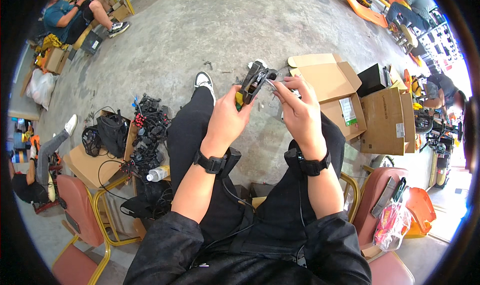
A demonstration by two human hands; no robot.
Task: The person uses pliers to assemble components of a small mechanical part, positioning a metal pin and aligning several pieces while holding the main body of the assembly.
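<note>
In my left hand [227, 117] I hold a black plastic device [256, 81] up over the gap between my knees. It has an open, hollow-looking middle, and something yellow shows by my fingers. My right hand [301, 105] is pinched at the device's right side. A thin silvery rod-like piece [270, 82] shows between those fingertips and the device; its exact kind is too small to tell. Black strapped modules sit on both my wrists, with cables running down to my lap.
Left of my leg lie a heap of black cables and small parts [150, 125], a cardboard box [92, 162] and a bottle [158, 173]. To the right stand an open carton [327, 77] and a taller carton [382, 122]. Chairs [82, 210] flank me; other people sit farther off.
</note>
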